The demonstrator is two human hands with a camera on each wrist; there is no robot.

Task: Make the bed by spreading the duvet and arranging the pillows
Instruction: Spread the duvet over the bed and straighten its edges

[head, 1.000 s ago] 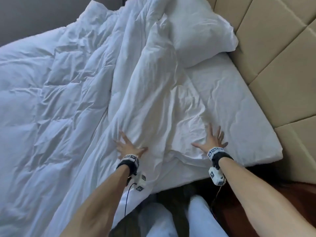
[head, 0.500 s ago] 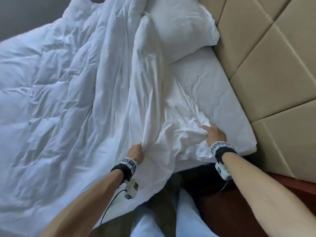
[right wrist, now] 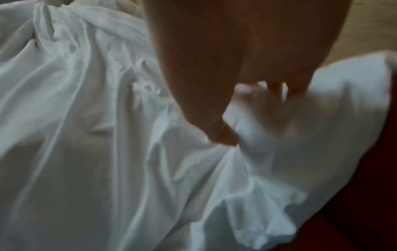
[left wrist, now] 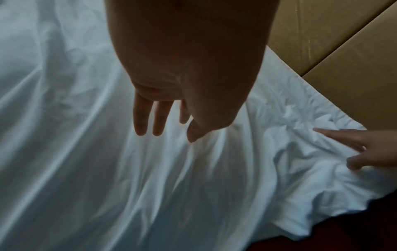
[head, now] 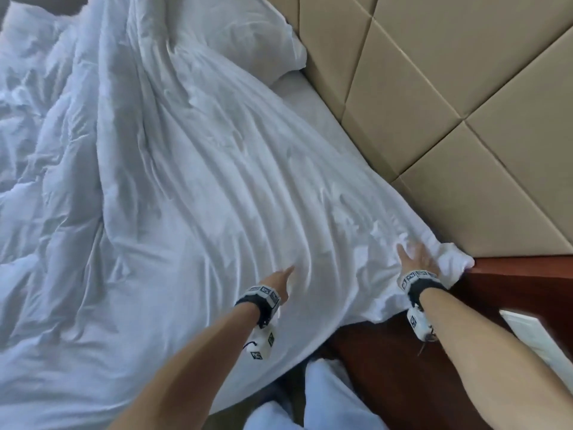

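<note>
Under my fingers lies the white duvet (head: pixel 217 187), pulled toward the head of the bed and fanned in long creases that run away from both hands. My left hand (head: pixel 279 279) lies low over the cloth, fingers (left wrist: pixel 141 118) straight and a little apart, tips at the fabric; whether the palm bears down I cannot tell. Nothing is held in it.

To the right of those fingers, my right hand (head: pixel 417 257) sits on the bunched duvet corner (head: pixel 455 263). From the head view its fingers look stretched forward over the crumpled cloth. The right wrist view is blurred: thumb (right wrist: pixel 221 134) down against a fold, other fingers (right wrist: pixel 277 90) partly buried in white fabric. Whether they pinch the fold or only press it, I cannot tell.

Just beyond the right fingers stands the tan padded headboard (head: pixel 465 119), the duvet corner touching its base. Well ahead of both hands, at the far end of the headboard, a white pillow (head: pixel 248 35) lies, the duvet's edge lapping against it. A strip of bare sheet (head: pixel 313 110) shows between duvet and headboard there. Behind the right wrist, dark reddish wood (head: pixel 511 280) borders the bed.
</note>
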